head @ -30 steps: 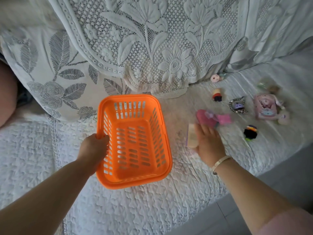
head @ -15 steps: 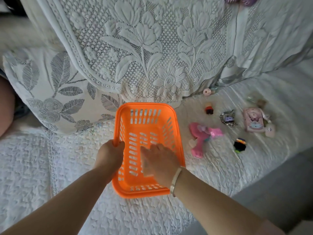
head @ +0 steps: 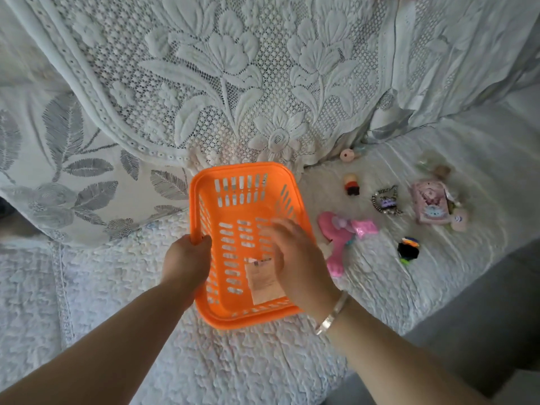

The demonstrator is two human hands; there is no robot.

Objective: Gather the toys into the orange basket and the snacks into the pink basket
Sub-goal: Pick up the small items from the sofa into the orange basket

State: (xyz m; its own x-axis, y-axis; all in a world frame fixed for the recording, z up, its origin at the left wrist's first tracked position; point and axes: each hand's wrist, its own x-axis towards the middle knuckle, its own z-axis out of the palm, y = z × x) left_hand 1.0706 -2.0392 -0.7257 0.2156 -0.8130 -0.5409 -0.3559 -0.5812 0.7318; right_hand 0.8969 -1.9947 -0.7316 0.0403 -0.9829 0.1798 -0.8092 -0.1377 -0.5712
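The orange basket (head: pixel 233 200) rests on the white quilted sofa seat. My left hand (head: pixel 187 258) grips its left rim. My right hand (head: pixel 295 258) hovers over the basket's right side, fingers spread and empty. A small pale flat packet (head: pixel 261 283) lies on the basket floor just beneath that hand. To the right on the seat lie a pink toy (head: pixel 339 238), a black multicoloured toy (head: pixel 408 249), a small red-and-black figure (head: pixel 351 185), a silver-rimmed trinket (head: pixel 386 200) and a pink card packet (head: pixel 430 204).
A leaf-print cushion (head: pixel 67 176) and a lace throw (head: pixel 248 83) back the seat. A small pink round piece (head: pixel 346 155) lies by the backrest. The sofa's front edge drops to grey floor (head: pixel 482 317) at lower right.
My right hand carried the pale packet from the seat into the basket and let it go; it now lies on the basket floor. My left hand kept hold of the rim.
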